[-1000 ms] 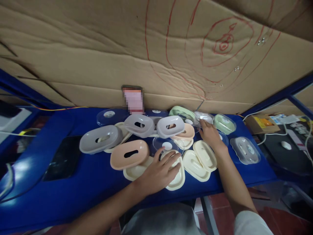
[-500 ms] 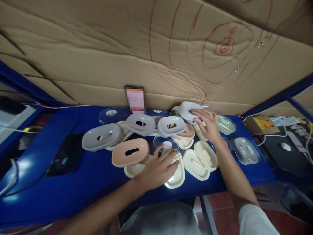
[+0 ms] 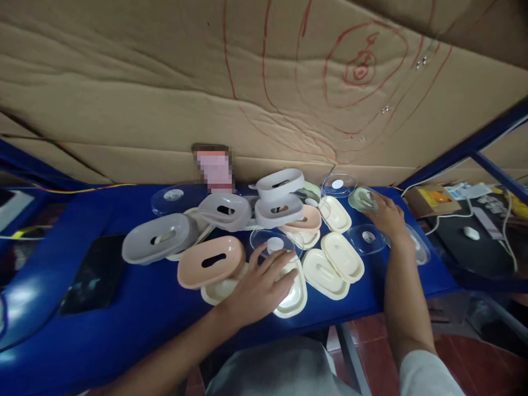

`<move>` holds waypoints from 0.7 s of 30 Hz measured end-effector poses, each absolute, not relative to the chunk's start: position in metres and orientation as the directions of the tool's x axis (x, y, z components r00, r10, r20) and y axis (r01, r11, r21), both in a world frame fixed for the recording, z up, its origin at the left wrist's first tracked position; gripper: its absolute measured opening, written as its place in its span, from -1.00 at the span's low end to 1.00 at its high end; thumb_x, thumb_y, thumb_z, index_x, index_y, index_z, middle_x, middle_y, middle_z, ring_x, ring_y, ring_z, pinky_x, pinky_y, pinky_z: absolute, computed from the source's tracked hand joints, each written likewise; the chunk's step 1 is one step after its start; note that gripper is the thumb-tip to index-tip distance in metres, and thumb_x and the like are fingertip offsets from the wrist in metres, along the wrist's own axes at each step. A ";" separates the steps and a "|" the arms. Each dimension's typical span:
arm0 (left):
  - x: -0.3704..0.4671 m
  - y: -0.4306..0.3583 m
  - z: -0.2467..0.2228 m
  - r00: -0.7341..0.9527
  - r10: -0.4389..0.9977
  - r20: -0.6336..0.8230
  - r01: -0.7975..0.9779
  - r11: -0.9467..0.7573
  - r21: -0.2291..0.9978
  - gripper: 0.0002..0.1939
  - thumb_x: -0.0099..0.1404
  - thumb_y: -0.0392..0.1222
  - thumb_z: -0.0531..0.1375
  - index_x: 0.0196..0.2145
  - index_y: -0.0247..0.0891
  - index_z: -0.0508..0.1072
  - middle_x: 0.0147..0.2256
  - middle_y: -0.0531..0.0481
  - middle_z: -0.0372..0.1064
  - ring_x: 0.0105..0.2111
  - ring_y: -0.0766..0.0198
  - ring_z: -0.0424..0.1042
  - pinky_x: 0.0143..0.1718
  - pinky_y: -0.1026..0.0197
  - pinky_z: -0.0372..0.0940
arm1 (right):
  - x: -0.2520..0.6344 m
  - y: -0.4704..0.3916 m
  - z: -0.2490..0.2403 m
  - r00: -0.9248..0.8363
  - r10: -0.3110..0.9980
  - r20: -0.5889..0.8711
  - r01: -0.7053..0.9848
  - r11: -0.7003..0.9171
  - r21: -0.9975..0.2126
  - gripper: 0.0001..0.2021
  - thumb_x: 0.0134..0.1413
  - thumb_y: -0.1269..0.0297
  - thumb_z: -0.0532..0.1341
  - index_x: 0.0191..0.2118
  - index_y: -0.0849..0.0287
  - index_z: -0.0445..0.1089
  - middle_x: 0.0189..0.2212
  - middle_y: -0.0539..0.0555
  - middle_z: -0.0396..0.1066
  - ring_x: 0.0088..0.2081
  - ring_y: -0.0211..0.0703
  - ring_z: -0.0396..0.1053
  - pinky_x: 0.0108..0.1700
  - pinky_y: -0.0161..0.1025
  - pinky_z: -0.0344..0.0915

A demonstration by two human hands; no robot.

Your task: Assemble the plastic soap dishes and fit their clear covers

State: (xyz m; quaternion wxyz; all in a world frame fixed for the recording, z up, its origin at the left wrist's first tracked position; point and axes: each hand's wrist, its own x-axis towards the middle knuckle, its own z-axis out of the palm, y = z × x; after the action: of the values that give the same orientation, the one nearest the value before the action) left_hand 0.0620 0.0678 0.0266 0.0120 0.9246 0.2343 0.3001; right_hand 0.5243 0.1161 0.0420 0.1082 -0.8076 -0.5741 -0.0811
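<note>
My left hand (image 3: 264, 283) lies with fingers apart over a clear oval lid (image 3: 258, 237) and a cream oval tray (image 3: 295, 302), and it grips nothing. At the right, my right hand (image 3: 390, 220) rests its spread fingers on the edge of a pale green oval dish (image 3: 359, 197) under a clear cover. A light grey slotted oval shell (image 3: 268, 186) sits on another grey shell (image 3: 266, 214) at the back middle. More grey shells (image 3: 140, 242) and a peach one (image 3: 190, 264) stand to the left. Two cream trays (image 3: 324, 280) overlap right of my left hand.
Clear lids (image 3: 365, 247) lie around the pile on the blue table (image 3: 144, 324). A phone with a blurred screen (image 3: 215, 171) leans on the cardboard wall (image 3: 124, 115). At the left lies a dark tablet (image 3: 94, 275). A small cardboard box (image 3: 421, 199) stands at far right.
My right hand has let go of the light grey shell, now on top of another, and has moved right to the green dish. My left hand stays nearly still. The view has shifted slightly.
</note>
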 end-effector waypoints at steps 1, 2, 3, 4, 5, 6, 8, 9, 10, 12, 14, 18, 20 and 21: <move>0.062 0.068 0.026 0.710 0.442 0.548 0.424 -0.890 0.169 -0.86 0.46 -0.23 0.25 -0.08 -0.16 0.60 0.19 -0.10 0.52 0.18 0.07 0.44 0.51 -0.21 -0.19 | 0.531 0.116 0.040 0.303 0.919 0.253 0.953 -0.288 -0.096 -0.40 0.31 -0.14 0.22 0.30 0.10 0.45 0.21 0.36 0.49 0.22 0.42 0.43 0.25 0.37 0.24; 0.062 0.069 0.026 0.708 0.447 0.547 0.426 -0.888 0.174 -0.86 0.46 -0.23 0.25 -0.08 -0.16 0.60 0.19 -0.10 0.52 0.18 0.07 0.44 0.51 -0.21 -0.19 | 0.534 0.117 0.040 0.274 0.925 0.263 0.961 -0.252 -0.114 -0.44 0.33 -0.13 0.21 0.28 0.08 0.47 0.16 0.32 0.53 0.18 0.34 0.47 0.24 0.28 0.29; 0.062 0.070 0.026 0.707 0.452 0.545 0.429 -0.885 0.177 -0.87 0.47 -0.24 0.24 -0.08 -0.16 0.60 0.19 -0.10 0.52 0.18 0.07 0.44 0.51 -0.21 -0.18 | 0.536 0.119 0.040 0.247 0.929 0.275 0.967 -0.218 -0.131 -0.47 0.36 -0.11 0.19 0.27 0.08 0.48 0.13 0.28 0.56 0.15 0.27 0.49 0.22 0.19 0.33; 0.061 0.070 0.026 0.706 0.457 0.541 0.435 -0.883 0.179 -0.87 0.47 -0.24 0.24 -0.09 -0.17 0.60 0.19 -0.10 0.52 0.17 0.07 0.45 0.51 -0.20 -0.17 | 0.535 0.120 0.039 0.227 0.931 0.285 0.970 -0.192 -0.147 -0.50 0.40 -0.07 0.17 0.26 0.09 0.48 0.12 0.26 0.57 0.15 0.21 0.51 0.21 0.11 0.37; 0.061 0.071 0.026 0.707 0.463 0.536 0.440 -0.880 0.179 -0.87 0.47 -0.24 0.24 -0.08 -0.17 0.59 0.19 -0.10 0.52 0.17 0.07 0.45 0.51 -0.21 -0.17 | 0.533 0.122 0.039 0.213 0.932 0.292 0.972 -0.173 -0.158 -0.51 0.42 -0.03 0.15 0.26 0.12 0.48 0.13 0.25 0.57 0.15 0.16 0.51 0.20 0.04 0.39; 0.061 0.072 0.026 0.709 0.466 0.529 0.445 -0.878 0.178 -0.87 0.48 -0.23 0.24 -0.08 -0.17 0.59 0.20 -0.10 0.51 0.17 0.06 0.45 0.51 -0.21 -0.16 | 0.530 0.123 0.038 0.205 0.931 0.301 0.973 -0.161 -0.164 -0.52 0.43 0.00 0.13 0.27 0.14 0.47 0.15 0.24 0.56 0.17 0.14 0.50 0.20 0.01 0.40; 0.060 0.072 0.026 0.717 0.468 0.517 0.446 -0.878 0.176 -0.87 0.48 -0.22 0.24 -0.07 -0.17 0.59 0.21 -0.10 0.51 0.18 0.06 0.45 0.50 -0.20 -0.15 | 0.522 0.124 0.036 0.194 0.926 0.324 0.976 -0.148 -0.161 -0.53 0.43 0.05 0.13 0.27 0.18 0.45 0.20 0.28 0.52 0.22 0.17 0.46 0.23 0.05 0.39; 0.060 0.072 0.026 0.720 0.466 0.514 0.443 -0.879 0.176 -0.87 0.48 -0.21 0.24 -0.07 -0.17 0.59 0.21 -0.10 0.50 0.19 0.07 0.45 0.50 -0.20 -0.15 | 0.517 0.124 0.034 0.190 0.924 0.332 0.977 -0.146 -0.153 -0.53 0.43 0.05 0.13 0.26 0.19 0.46 0.20 0.30 0.51 0.23 0.21 0.44 0.23 0.10 0.38; 0.061 0.071 0.026 0.722 0.464 0.514 0.440 -0.880 0.178 -0.87 0.48 -0.21 0.25 -0.07 -0.16 0.59 0.21 -0.09 0.50 0.19 0.07 0.44 0.50 -0.19 -0.15 | 0.511 0.123 0.032 0.185 0.925 0.333 0.979 -0.144 -0.144 -0.54 0.43 0.05 0.13 0.24 0.18 0.48 0.19 0.31 0.51 0.23 0.24 0.43 0.23 0.14 0.37; 0.061 0.070 0.026 0.721 0.457 0.521 0.431 -0.884 0.179 -0.87 0.49 -0.20 0.24 -0.08 -0.16 0.60 0.20 -0.10 0.51 0.19 0.08 0.44 0.51 -0.19 -0.16 | 0.500 0.121 0.028 0.162 0.937 0.309 0.984 -0.131 -0.121 -0.57 0.43 0.02 0.14 0.17 0.15 0.54 0.14 0.30 0.53 0.19 0.26 0.45 0.21 0.17 0.36; 0.062 0.069 0.026 0.720 0.449 0.528 0.423 -0.888 0.179 -0.87 0.50 -0.20 0.23 -0.08 -0.17 0.59 0.18 -0.10 0.52 0.19 0.08 0.44 0.51 -0.19 -0.18 | 0.489 0.120 0.025 0.132 0.956 0.261 0.989 -0.109 -0.101 -0.59 0.41 -0.01 0.17 0.13 0.11 0.57 0.11 0.27 0.56 0.14 0.24 0.48 0.19 0.15 0.37; 0.061 0.069 0.026 0.730 0.450 0.515 0.425 -0.888 0.174 -0.87 0.50 -0.20 0.22 -0.08 -0.16 0.59 0.19 -0.10 0.51 0.20 0.07 0.43 0.51 -0.19 -0.20 | 0.478 0.119 0.023 0.123 0.968 0.220 0.990 -0.106 -0.089 -0.62 0.41 0.05 0.15 0.12 0.10 0.57 0.04 0.25 0.61 0.05 0.21 0.55 0.08 0.08 0.42; 0.061 0.070 0.025 0.735 0.452 0.506 0.430 -0.887 0.168 -0.87 0.50 -0.19 0.23 -0.09 -0.16 0.59 0.20 -0.10 0.50 0.20 0.06 0.43 0.51 -0.20 -0.20 | 0.477 0.119 0.027 0.157 0.954 0.255 0.986 -0.136 -0.100 -0.60 0.44 0.07 0.10 0.11 0.13 0.57 -0.07 0.26 0.65 -0.05 0.19 0.58 0.00 0.04 0.43; 0.061 0.070 0.024 0.735 0.452 0.506 0.432 -0.887 0.165 -0.87 0.50 -0.19 0.23 -0.09 -0.16 0.59 0.19 -0.11 0.51 0.20 0.06 0.43 0.51 -0.21 -0.20 | 0.476 0.119 0.030 0.183 0.940 0.289 0.981 -0.158 -0.109 -0.58 0.46 0.06 0.06 0.11 0.16 0.57 -0.12 0.28 0.65 -0.09 0.19 0.59 -0.03 0.03 0.44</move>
State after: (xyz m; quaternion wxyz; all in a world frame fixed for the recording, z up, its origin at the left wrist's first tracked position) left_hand 0.0611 0.0698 0.0243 0.0180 0.9311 0.2375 0.2762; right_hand 0.4756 0.1186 0.0296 0.1360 -0.7570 -0.6344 -0.0765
